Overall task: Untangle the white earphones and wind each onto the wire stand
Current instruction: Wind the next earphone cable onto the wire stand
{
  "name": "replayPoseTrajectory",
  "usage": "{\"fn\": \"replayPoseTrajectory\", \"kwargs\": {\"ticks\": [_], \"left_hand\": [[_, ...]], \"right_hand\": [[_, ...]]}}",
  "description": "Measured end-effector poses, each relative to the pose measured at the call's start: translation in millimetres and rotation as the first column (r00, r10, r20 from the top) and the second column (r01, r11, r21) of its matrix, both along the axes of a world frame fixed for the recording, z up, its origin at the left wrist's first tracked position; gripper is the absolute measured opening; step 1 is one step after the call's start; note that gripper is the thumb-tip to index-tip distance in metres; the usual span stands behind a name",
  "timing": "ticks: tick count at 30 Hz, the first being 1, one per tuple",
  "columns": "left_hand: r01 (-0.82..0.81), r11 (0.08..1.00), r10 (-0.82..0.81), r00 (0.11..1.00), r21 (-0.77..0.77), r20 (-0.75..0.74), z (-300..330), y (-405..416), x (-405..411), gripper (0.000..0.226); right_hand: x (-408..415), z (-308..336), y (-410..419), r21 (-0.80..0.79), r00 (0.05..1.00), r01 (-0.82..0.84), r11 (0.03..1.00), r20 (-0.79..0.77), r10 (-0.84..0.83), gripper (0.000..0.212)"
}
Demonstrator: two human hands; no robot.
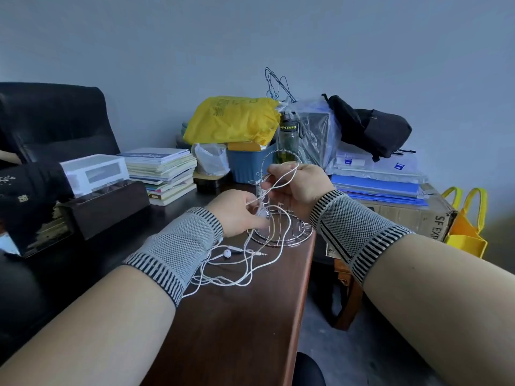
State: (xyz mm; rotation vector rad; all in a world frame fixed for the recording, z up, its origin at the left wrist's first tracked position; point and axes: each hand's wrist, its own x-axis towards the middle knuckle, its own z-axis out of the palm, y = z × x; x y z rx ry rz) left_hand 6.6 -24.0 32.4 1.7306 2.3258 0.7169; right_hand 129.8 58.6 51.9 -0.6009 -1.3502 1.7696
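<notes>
Near the far end of the dark wooden table (237, 316), the wire stand (281, 232) sits on its round base, and both hands work just in front of and above it. Fingers of the left hand (237, 213) are curled and pinch the white earphones (245, 263) low down, beside the stand's base, though exactly what part it holds is hidden by the fingers. Raised higher, the right hand (295, 185) grips a loop of the same cord level with the stand's upper arch. From these 2 grips the cord drops to the table in loose crossing loops, where 1 earbud (227, 253) and the metal plug (262, 254) lie free near the left wrist. My judgement is that the untangling is only partly done: the strands on the table cross each other several times, and I cannot tell whether any turn is already on the stand. To do this step well, the right hand should keep the raised loop gently taut while the left feeds cord along, following 1 strand toward the free plug rather than pulling both ways, which would tighten any knot. Lifting the cord clear of the upright pins would stop it snagging, and the light stand may slide or tip if the cord is tugged sideways.
</notes>
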Motion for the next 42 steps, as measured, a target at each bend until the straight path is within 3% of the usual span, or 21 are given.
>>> {"fn": "replayPoseTrajectory", "kwargs": {"ticks": [3,9,13,16,19,26,29,32,40,42], "left_hand": [[-0.037,0.999,0.037,0.999,0.014,-0.005,-2.3,-1.7,-0.8,0.027],[-0.085,0.994,0.087,0.996,0.067,-0.028,9.9,-16.6,-20.1,0.016],[-0.052,0.990,0.053,0.999,0.133,-0.008,17.9,-26.3,-26.9,0.015],[-0.013,0.999,0.013,1.000,-0.029,-0.012,20.1,-29.4,-26.4,0.013],[-0.004,0.987,0.003,1.000,-0.159,-0.008,18.8,-28.3,-23.3,0.034],[-0.022,0.990,-0.007,0.979,0.140,0.204,21.0,-9.8,-12.5,0.037],[0.067,0.984,-0.104,0.968,0.164,0.228,19.4,-3.9,-3.0,0.033],[0.111,0.973,-0.163,0.949,0.200,0.268,17.4,-0.7,7.4,0.016],[0.071,0.988,-0.129,0.870,0.137,0.475,22.0,2.5,12.5,0.027],[0.065,0.994,-0.097,0.895,0.089,0.436,23.6,3.5,10.6,0.023]], "right_hand": [[-0.1,-1.9,3.5,-0.019,0.999,0.040,0.999,-0.030,-0.040,0.008],[0.1,-16.8,18.8,0.052,0.965,0.240,0.969,0.100,-0.244,0.012],[-6.2,-23.0,16.8,0.068,0.958,0.149,0.986,0.238,-0.161,0.016],[-10.7,-21.1,8.9,0.043,0.975,0.108,0.993,0.191,-0.114,0.011],[-10.3,-14.9,2.2,0.085,0.983,0.089,0.992,0.156,-0.101,0.006],[-0.3,0.2,-2.2,0.092,0.999,0.005,0.996,0.047,-0.010,0.011],[5.8,3.4,-2.8,0.060,0.999,-0.035,0.998,-0.021,0.037,0.012],[13.3,5.4,-2.8,0.034,0.995,-0.067,0.997,-0.072,0.069,0.012],[29.7,3.6,4.8,-0.025,0.985,0.008,1.000,-0.175,-0.012,0.014],[33.0,5.2,6.4,-0.016,0.984,0.019,1.000,-0.177,-0.021,0.013]]}}
